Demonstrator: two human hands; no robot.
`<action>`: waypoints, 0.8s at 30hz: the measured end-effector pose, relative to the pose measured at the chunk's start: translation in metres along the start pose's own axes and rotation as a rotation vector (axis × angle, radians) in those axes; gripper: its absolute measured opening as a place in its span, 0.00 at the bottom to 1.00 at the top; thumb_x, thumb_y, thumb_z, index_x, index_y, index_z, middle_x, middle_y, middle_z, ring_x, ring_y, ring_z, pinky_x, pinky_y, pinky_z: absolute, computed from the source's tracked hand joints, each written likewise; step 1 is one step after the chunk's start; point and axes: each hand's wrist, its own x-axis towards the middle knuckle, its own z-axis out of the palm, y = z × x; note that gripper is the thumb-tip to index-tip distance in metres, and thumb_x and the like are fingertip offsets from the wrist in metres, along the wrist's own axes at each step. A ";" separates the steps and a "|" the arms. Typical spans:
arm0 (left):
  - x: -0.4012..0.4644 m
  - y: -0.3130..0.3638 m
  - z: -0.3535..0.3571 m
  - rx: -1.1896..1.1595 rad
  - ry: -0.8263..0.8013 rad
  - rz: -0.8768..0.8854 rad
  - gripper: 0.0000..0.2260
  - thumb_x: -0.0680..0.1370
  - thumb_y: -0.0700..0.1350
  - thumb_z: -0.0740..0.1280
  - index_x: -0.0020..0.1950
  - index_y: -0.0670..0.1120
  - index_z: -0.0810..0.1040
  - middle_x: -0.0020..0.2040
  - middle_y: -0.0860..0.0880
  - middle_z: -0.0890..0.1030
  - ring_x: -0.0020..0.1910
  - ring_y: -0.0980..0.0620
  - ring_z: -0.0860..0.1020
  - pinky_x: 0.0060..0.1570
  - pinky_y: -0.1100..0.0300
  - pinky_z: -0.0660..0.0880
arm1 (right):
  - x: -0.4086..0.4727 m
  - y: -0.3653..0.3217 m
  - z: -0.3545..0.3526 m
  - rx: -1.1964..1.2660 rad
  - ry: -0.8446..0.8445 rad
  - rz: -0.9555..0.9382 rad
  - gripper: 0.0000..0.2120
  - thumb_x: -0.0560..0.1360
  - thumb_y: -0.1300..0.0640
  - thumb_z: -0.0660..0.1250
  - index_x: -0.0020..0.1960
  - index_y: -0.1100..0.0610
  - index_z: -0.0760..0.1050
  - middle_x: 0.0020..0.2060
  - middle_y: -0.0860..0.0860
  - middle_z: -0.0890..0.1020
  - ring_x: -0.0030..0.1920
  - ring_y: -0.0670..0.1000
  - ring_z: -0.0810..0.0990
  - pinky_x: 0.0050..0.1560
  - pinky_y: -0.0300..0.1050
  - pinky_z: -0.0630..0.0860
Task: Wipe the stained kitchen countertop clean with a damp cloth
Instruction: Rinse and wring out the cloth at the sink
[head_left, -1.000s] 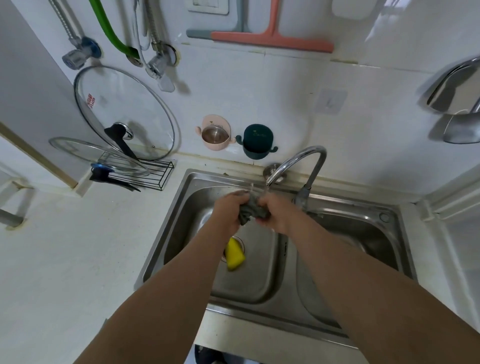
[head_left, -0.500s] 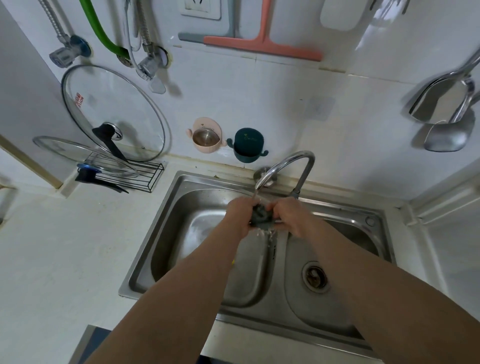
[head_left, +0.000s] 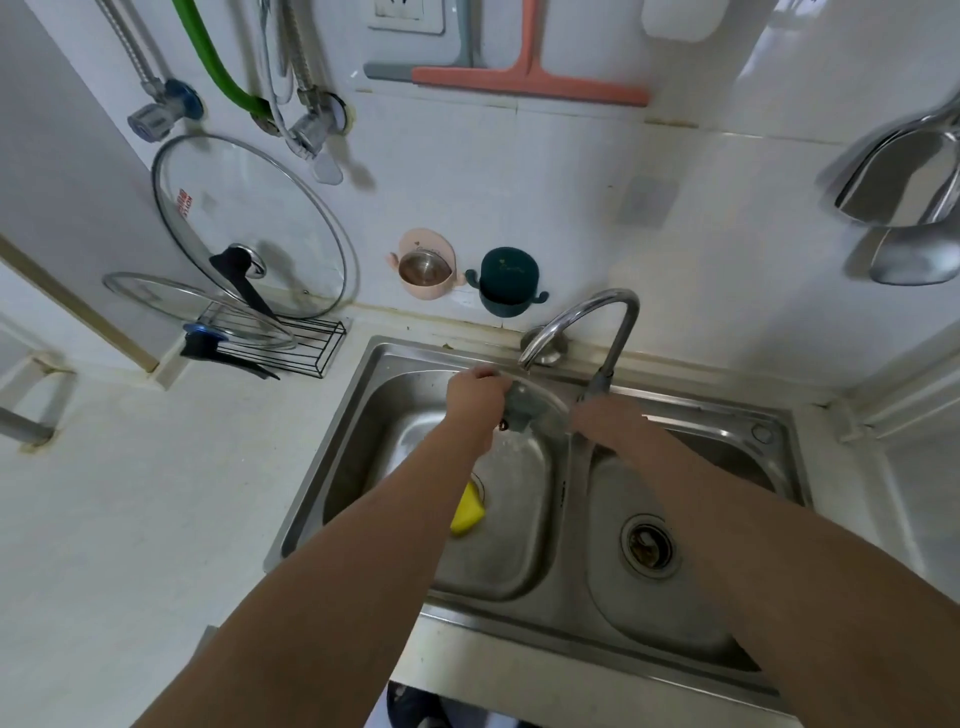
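- Two bare forearms reach up from the bottom of the frame, crossing over the front rim of a steel double sink (head_left: 519, 631).
- The white bench (head_left: 130, 519) fills the lower left of the frame, beside the sink's left edge.
- In the left basin a yellow sponge (head_left: 467, 512) lies near the drain, partly hidden by the left forearm; the right basin shows an open drain strainer (head_left: 647, 543).
- At the centre of the frame, above the back of the left basin, the left hand (head_left: 475, 397) is closed around one end of a grey cloth (head_left: 530, 405).
- The right hand (head_left: 605, 418) grips the cloth's other end; its fingers are blurred, but it is closed on the fabric.
- The cloth is stretched between the two hands, its long axis running left to right across the frame, sagging slightly lower toward the right; it is blurred.
- Just behind the hands, a curved chrome tap (head_left: 587, 317) arches over the sink's back rim, its spout ending right by the right hand.
- On the back wall, a pink cup holder (head_left: 423, 265) and a dark green one (head_left: 506, 283) sit side by side.
- At upper left, a large glass lid (head_left: 249, 223) leans on the wall above a black wire rack (head_left: 291, 345).
- Top centre, a coral squeegee (head_left: 530, 85) hangs on the tiles.
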 end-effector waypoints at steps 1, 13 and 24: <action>-0.001 0.000 -0.003 0.011 -0.009 -0.006 0.11 0.79 0.36 0.68 0.62 0.41 0.82 0.56 0.39 0.84 0.52 0.43 0.84 0.57 0.47 0.81 | -0.005 -0.015 0.004 0.031 -0.019 -0.078 0.15 0.78 0.54 0.67 0.63 0.58 0.77 0.61 0.56 0.80 0.55 0.55 0.78 0.56 0.46 0.73; -0.031 -0.003 -0.099 -0.035 -0.305 -0.103 0.16 0.80 0.40 0.64 0.68 0.40 0.77 0.62 0.38 0.80 0.62 0.34 0.79 0.62 0.37 0.78 | -0.051 -0.112 0.042 0.530 -0.001 -0.292 0.25 0.74 0.70 0.62 0.65 0.48 0.79 0.55 0.53 0.80 0.50 0.52 0.80 0.41 0.42 0.74; -0.026 0.025 -0.116 -0.044 -0.481 -0.003 0.07 0.76 0.32 0.69 0.50 0.42 0.78 0.33 0.48 0.81 0.29 0.55 0.77 0.29 0.61 0.77 | -0.091 -0.161 0.002 -0.009 0.055 -0.540 0.25 0.75 0.64 0.68 0.71 0.55 0.71 0.65 0.58 0.77 0.63 0.57 0.78 0.60 0.51 0.78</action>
